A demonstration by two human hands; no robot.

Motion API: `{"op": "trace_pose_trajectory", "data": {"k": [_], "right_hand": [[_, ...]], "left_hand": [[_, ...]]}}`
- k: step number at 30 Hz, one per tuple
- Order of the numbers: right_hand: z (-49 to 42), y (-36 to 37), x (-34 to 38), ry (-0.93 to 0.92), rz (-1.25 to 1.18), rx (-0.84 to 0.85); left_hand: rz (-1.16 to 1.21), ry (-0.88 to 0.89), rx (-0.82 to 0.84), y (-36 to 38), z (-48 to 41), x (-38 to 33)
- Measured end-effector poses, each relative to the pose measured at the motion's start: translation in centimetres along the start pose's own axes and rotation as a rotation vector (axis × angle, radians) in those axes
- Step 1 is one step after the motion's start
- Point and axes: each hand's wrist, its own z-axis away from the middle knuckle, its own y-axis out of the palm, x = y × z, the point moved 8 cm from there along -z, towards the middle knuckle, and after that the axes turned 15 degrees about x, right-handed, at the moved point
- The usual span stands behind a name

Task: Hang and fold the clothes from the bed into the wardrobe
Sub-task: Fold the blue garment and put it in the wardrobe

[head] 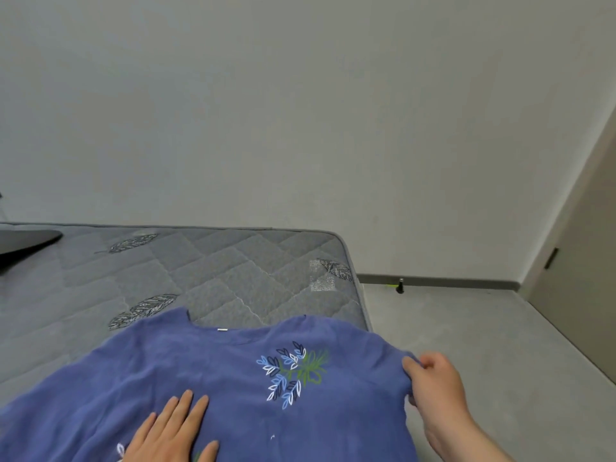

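Head view, nearest: the left hand (170, 431) lies flat with straight fingers on a blue-violet fabric shirt with a white, blue and green leaf embroidery (233, 371), holding nothing. To the right, the right hand (433, 385) pinches the shirt's right edge, its fingers curled round the cloth where it hangs over the bed's side. The shirt lies spread face-up, neckline far, on a grey quilted mattress with leaf prints (216, 268). At the far left edge a flat black object (23, 241) rests on the mattress. Right of the bed is grey floor (483, 345), with a small black doorstop (400, 286) at the far skirting and a beige door (580, 295) further right.
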Motion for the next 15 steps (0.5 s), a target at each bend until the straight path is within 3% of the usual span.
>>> {"op": "trace_pose_trajectory", "data": {"k": [3, 5, 7, 10, 12, 15], "right_hand": [[3.0, 6.9, 5.1, -0.311, 0.387, 0.205], [6.8, 13.4, 6.6, -0.534, 0.864, 0.289], [9.1, 18.4, 4.6, -0.56, 1.094, 0.326], [10.3, 23.1, 1.1, -0.518, 1.056, 0.437], [10.5, 24.2, -0.1, -0.567, 1.016, 0.434], [10.6, 24.6, -0.5, -0.601, 0.995, 0.387]], "left_hand": [[-0.005, -0.021, 0.053, 0.6, 0.0, 0.2], [-0.014, -0.027, 0.058, 0.7, 0.0, 0.4], [0.006, -0.043, 0.069, 0.7, -0.2, 0.9], [0.212, -0.119, -0.059, -0.2, -0.2, 2.7], [0.442, -0.185, -0.028, -0.8, 0.3, 3.2], [0.339, -0.245, -0.082, -2.5, 1.0, 3.3]]}}
